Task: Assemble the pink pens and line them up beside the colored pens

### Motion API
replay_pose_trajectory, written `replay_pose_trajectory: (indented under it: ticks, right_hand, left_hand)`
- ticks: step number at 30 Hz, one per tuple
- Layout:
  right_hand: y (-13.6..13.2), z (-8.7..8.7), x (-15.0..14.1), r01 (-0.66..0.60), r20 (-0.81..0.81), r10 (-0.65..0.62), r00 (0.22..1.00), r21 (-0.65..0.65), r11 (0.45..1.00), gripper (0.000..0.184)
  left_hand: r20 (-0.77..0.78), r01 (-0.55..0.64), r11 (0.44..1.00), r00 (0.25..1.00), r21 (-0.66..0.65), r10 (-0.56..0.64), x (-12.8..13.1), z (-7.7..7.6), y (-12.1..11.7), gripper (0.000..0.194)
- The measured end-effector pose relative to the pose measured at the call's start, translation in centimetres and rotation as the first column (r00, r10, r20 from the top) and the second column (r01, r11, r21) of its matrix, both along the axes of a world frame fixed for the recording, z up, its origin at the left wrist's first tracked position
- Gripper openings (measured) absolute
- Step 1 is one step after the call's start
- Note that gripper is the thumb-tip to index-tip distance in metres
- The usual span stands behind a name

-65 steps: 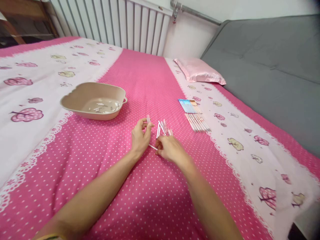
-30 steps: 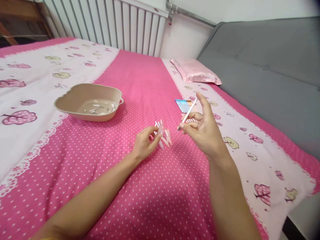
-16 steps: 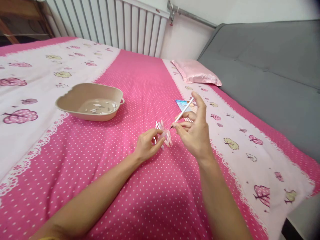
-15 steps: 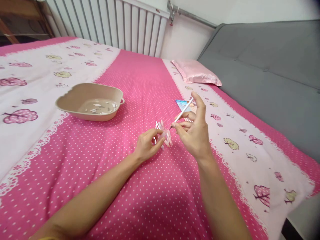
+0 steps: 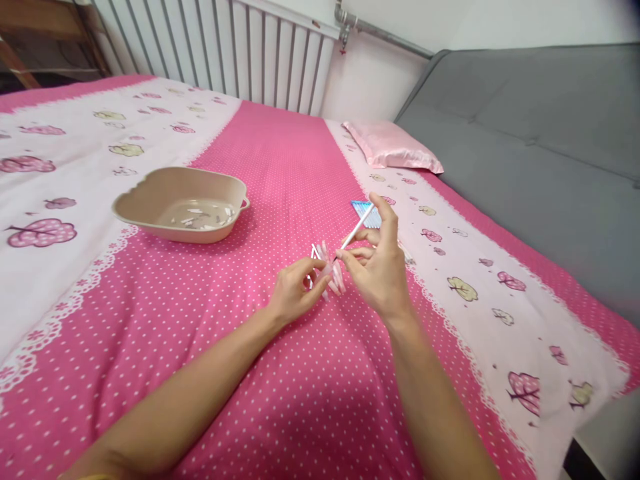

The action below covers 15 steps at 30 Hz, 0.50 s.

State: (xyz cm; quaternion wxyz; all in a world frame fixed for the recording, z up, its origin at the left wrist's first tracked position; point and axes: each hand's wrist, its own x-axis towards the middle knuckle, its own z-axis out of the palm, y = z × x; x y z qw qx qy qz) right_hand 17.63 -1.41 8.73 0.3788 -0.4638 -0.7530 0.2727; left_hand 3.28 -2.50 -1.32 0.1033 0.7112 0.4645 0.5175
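My right hand is closed around a slim white pen, its index finger on the upper end. The pen's dark tip slants down to the left, right at my left fingertips. My left hand pinches a small translucent piece that looks like a pen cap. Under and beside those fingers, several clear pinkish cap-like pieces and thin white pieces lie on the pink dotted bedsheet. Behind my right hand is a blue pack of pens, partly hidden.
A beige basin with several small white and dark pieces in it stands on the bed at the left. Farther back are a pink pillow, a grey padded headboard and a white radiator.
My right hand has moved left and slightly down, bringing the pen tip up to the piece in my left hand. The left hand has stayed in place.
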Motion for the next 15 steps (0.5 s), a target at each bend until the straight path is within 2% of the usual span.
replay_pose_trajectory:
  ticks: [7,15]
  right_hand:
    - [0.28,-0.73,-0.18,-0.013,-0.020,0.013,1.000,0.012,1.000,0.081]
    - [0.29,-0.75,-0.26,-0.031,-0.009,0.031,0.999,0.025,0.999,0.068]
  left_hand:
    - [0.012,-0.001,1.000,1.000,-0.006,0.001,-0.07,0.19,-0.04,0.016]
    - [0.025,-0.006,1.000,1.000,-0.024,0.007,-0.12,0.27,-0.03,0.015]
